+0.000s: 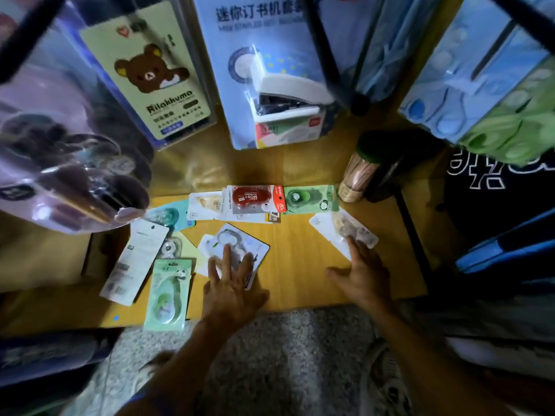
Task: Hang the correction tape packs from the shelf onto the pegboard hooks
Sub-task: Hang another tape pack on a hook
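**Both hands flat on packs, shelf cluttered**

Correction tape packs (pixel 253 199) are lying scattered on the wooden shelf (pixel 300 256). Left hand (pixel 231 283) is pressing a white pack (pixel 240 238), fingers spread. Right hand (pixel 360 274) is touching another pack (pixel 345 229), fingers straight. Hanging stapler pack (pixel 270 70) and bear card (pixel 150 76) are crowding overhead.

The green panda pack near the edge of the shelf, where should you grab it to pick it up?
Pinch the near bottom end of the green panda pack, coming from the front. That end sticks out past the wooden shelf edge, so fingers can slip under the flat card. The bulging plastic bubble in the middle is harder to pinch.
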### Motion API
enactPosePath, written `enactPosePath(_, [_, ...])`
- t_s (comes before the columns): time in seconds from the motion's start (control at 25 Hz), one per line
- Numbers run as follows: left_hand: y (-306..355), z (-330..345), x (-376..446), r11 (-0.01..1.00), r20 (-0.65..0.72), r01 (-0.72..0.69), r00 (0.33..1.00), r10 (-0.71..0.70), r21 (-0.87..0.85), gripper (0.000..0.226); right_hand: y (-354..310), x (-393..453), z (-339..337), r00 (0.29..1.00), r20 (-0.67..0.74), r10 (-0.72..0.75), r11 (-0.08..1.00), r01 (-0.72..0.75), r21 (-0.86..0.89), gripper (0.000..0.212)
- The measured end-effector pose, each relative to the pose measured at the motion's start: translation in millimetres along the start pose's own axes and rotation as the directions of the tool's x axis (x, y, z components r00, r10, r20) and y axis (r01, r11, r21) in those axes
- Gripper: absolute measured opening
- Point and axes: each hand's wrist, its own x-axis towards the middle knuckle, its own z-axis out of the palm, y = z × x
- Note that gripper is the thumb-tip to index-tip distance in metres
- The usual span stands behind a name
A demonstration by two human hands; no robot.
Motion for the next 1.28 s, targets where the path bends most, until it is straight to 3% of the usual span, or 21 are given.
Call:
enactPosePath(0.16, [20.0, 11.6, -29.6, 0.985, -0.147, -0.173, 0.974, 0.171, 0.002, 0.070, -19.0, -16.0, 13.0, 0.974, -0.221, -0.041, 0.999, 0.035, -0.032, 0.041])
enactPosePath(0.24, [25.5, 26.8, -38.3, 0.975, -0.071, -0.224, 0.972, 0.224, 0.012, 0.057, -22.3, -15.8, 16.4, 0.981, -0.191, 0.021, 1.000, -0.017, 0.025, 0.034])
enactPosePath(0.32, [34.6, 36.2, -43.0, 0.978, -0.027, -0.203, 0.979, 0.204, 0.048, 0.057, -22.5, -22.2, 22.7, 0.989, -0.133, 0.064, 0.998, -0.064, 0.006, 0.031])
enactPosePath(0.44, [45.8, 33.2, -47.5, 0.955, -0.192, -0.072, 0.981, 0.017, -0.286, 0.045, -26.7, -50.3, 34.6, 0.977, -0.203, 0.067, 0.995, -0.051, 0.082, 0.033])
enactPosePath(0.52, [50.6, 30.6, -53.8, 0.882, -0.307, -0.004, 0.938, -0.161, -0.472, 0.039, -32.1, -68.0, 45.7, 0.972, -0.220, 0.080, 0.978, -0.035, 0.204, 0.053])
enactPosePath(0.56, [52.5, 30.3, -56.3, 0.840, -0.311, 0.075, 0.908, -0.280, -0.538, 0.048, -34.2, -72.7, 51.2, 0.975, -0.206, 0.083, 0.973, -0.035, 0.227, 0.062])
enactPosePath(0.68, [63.4, 23.9, -56.7, 0.570, -0.138, 0.319, 0.775, -0.617, -0.757, 0.088, -41.3, -78.0, 55.1, 0.975, -0.148, 0.164, 0.964, -0.127, 0.234, 0.066])
enactPosePath(0.8, [65.9, 15.5, -49.1, 0.392, -0.004, 0.378, 0.716, -0.698, -0.839, 0.103, -49.9, -81.2, 48.3, 0.972, -0.135, 0.192, 0.958, -0.156, 0.240, 0.062])
enactPosePath(0.88, [69.3, 8.8, -47.8, 0.239, 0.061, 0.321, 0.702, -0.710, -0.916, 0.095, -54.1, -83.0, 48.7, 0.978, -0.099, 0.182, 0.929, -0.138, 0.343, 0.054])
enactPosePath(0.92, [71.9, 5.0, -49.2, 0.130, 0.087, 0.239, 0.722, -0.686, -0.962, 0.086, -55.4, -84.0, 50.1, 0.980, -0.062, 0.191, 0.876, -0.141, 0.462, 0.052])
enactPosePath(1.0, [74.5, -2.2, -55.0, -0.035, 0.128, 0.134, 0.779, -0.614, -0.990, 0.071, -56.1, -91.0, 48.7, 0.963, 0.102, 0.248, 0.648, -0.243, 0.721, 0.052])
enactPosePath(1.12, [65.2, -14.3, -61.4, -0.255, 0.292, 0.182, 0.811, -0.507, -0.950, 0.070, -51.4, -108.7, 34.6, 0.902, 0.302, 0.309, 0.294, -0.393, 0.871, 0.053])
enactPosePath(1.28, [67.9, -64.3, -88.9, -0.231, 0.285, 0.204, 0.867, -0.409, -0.951, 0.069, -56.2, -134.0, -26.9, 0.920, 0.281, 0.273, 0.098, -0.317, 0.943, 0.053])
